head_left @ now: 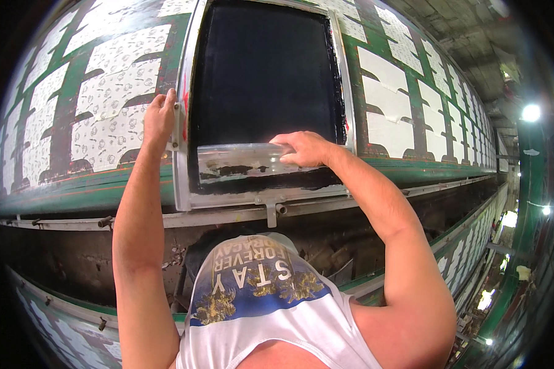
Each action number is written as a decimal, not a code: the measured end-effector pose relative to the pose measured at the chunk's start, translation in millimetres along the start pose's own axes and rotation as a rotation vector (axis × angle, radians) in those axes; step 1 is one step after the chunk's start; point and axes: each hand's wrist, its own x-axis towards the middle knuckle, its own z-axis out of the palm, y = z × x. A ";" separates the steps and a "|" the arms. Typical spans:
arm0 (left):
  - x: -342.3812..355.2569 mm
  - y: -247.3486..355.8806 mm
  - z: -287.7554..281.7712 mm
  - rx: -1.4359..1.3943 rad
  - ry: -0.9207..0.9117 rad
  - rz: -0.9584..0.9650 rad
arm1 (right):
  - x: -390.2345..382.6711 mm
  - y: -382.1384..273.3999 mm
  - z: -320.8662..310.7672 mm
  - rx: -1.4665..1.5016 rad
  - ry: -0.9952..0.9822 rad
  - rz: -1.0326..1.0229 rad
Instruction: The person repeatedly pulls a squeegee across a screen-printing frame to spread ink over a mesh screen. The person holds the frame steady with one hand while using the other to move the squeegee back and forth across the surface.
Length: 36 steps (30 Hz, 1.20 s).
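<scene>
A screen-printing frame (182, 166) with pale metal sides lies on the long green table in front of me. Its dark screen (264, 74) fills most of the opening, and black ink (289, 180) is smeared along the near end. My right hand (303, 149) is closed around the right end of a wide metal squeegee (231, 157), which lies crosswise near the screen's near end. Patches of black ink mark the squeegee's face. At the frame's left side, my left hand (160, 120) grips the outer edge, its fingers partly hidden from view.
Left of the frame, white cut pieces with small printed figures (120, 86) lie in rows on the green table (86, 187). Plain-looking white pieces (385, 114) continue on the right. A metal rail (228, 216) runs along the near edge. Another table with pieces stands behind me.
</scene>
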 end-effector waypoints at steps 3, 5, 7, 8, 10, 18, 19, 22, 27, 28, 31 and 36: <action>0.0 -1.3 1.5 -0.029 0.017 0.021 | 15.2 10.1 -3.4 0.145 -0.093 -0.043; -0.6 -4.2 3.1 -0.047 0.013 0.013 | 25.1 19.5 -8.4 0.280 -0.189 -0.078; 1.1 -7.0 1.8 -0.052 -0.002 -0.020 | 34.6 29.7 -17.8 0.382 -0.289 -0.089; 1.6 -8.2 1.7 -0.031 -0.002 -0.026 | 38.6 34.0 -22.5 0.406 -0.313 -0.115; 2.5 -8.4 1.6 0.017 -0.002 -0.028 | 50.3 41.5 -40.4 0.459 -0.311 -0.132; -13.2 13.0 -0.6 0.129 0.060 0.012 | 131.9 51.2 -197.3 0.137 0.141 -0.289; -13.5 16.0 -0.6 0.122 0.057 0.001 | 145.9 50.1 -212.4 -0.024 0.276 -0.243; -15.4 21.2 2.6 0.136 0.140 0.031 | 182.3 57.2 -247.8 -0.266 0.579 -0.225; -16.1 24.1 1.1 0.163 0.057 -0.048 | 261.0 80.3 -270.3 -0.501 0.984 -0.289; -16.4 24.7 1.0 0.151 0.046 -0.074 | 273.2 85.7 -274.1 -0.526 1.026 -0.281; -16.2 26.8 0.5 0.126 0.039 -0.086 | 295.8 98.9 -281.0 -0.583 1.078 -0.266; -17.0 32.5 1.6 0.058 0.015 -0.146 | 309.1 97.0 -314.7 -0.587 0.850 -0.088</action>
